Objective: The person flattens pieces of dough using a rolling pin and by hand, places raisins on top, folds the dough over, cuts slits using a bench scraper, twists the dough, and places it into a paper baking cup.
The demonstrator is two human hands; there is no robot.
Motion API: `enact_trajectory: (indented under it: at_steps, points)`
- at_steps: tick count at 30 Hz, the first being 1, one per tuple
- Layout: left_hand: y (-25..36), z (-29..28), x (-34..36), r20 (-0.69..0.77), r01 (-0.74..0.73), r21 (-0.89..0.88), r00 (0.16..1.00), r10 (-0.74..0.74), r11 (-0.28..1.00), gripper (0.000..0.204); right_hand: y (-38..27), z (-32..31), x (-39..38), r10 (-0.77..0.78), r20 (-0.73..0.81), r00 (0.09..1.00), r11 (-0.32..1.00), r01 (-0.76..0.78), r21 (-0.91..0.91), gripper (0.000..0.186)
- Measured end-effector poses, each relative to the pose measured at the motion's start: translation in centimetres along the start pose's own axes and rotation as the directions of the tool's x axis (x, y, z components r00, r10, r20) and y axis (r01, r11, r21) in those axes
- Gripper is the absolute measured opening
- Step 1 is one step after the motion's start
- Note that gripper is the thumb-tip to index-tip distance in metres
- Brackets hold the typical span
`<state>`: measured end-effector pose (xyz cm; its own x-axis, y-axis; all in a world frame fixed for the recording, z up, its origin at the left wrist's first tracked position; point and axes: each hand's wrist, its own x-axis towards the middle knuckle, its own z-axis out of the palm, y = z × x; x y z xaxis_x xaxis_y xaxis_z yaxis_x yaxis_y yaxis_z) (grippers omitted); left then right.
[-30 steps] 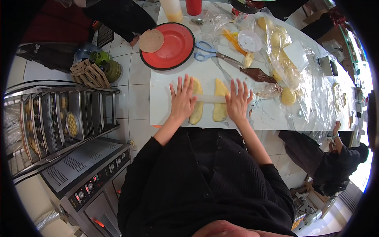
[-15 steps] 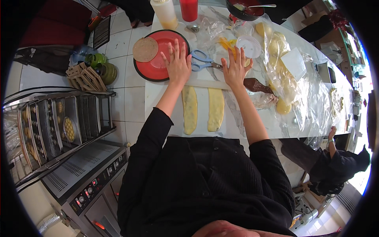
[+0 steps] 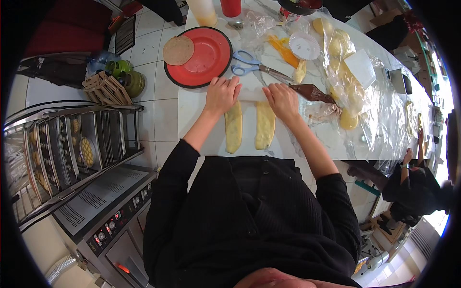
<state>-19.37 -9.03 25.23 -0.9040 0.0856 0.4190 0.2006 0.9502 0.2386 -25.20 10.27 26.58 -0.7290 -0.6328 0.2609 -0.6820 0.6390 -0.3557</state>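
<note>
Press evenly from both ends

Your left hand (image 3: 223, 95) and right hand (image 3: 282, 102) curl closed over the ends of the rolling pin (image 3: 249, 95). It lies across the far ends of the left dough strip (image 3: 233, 128) and right dough strip (image 3: 265, 126), set apart on the counter (image 3: 248, 137). Equal weight on each palm should keep their thickness matched; mind the scissors (image 3: 264, 68) just beyond.

so it's a head-worn fisheye, left one of a pair, aimed down over the wearer's black top (image 3: 269, 206) at the tabletop (image 3: 248, 132), pretty close, and wide enough to catch the tray rack (image 3: 113, 139) on the left and a co-worker (image 3: 412, 186) on the right
</note>
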Motion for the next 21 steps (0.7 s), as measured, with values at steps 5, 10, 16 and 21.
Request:
enact_trajectory:
  at_steps: [5, 10, 16, 21]
  points:
    - [2.3, -1.0, -5.5, 0.226, 0.241, -0.048, 0.948, -0.225, 0.969, 0.021, -0.9, 0.5, -4.4, 0.057, 0.192, 0.98, 0.989, -0.082, 0.126, 0.024]
    - [1.6, -0.2, -1.3, -0.001, 0.24, -0.048, 0.971, -0.24, 0.97, 0.025, -0.3, 1.6, -1.4, 0.182, -0.062, 0.981, 0.981, -0.185, -0.051, 0.034]
    - [4.4, -0.5, -6.0, 0.093, 0.262, 0.063, 0.959, -0.267, 0.963, 0.051, -2.3, 2.0, -6.4, 0.208, 0.002, 0.978, 0.952, -0.202, -0.229, 0.053]
    - [8.3, -3.1, -12.9, 0.271, 0.342, -0.009, 0.905, -0.327, 0.94, 0.061, -6.1, -0.4, -13.2, 0.212, 0.132, 0.968, 0.968, -0.189, -0.165, 0.057]
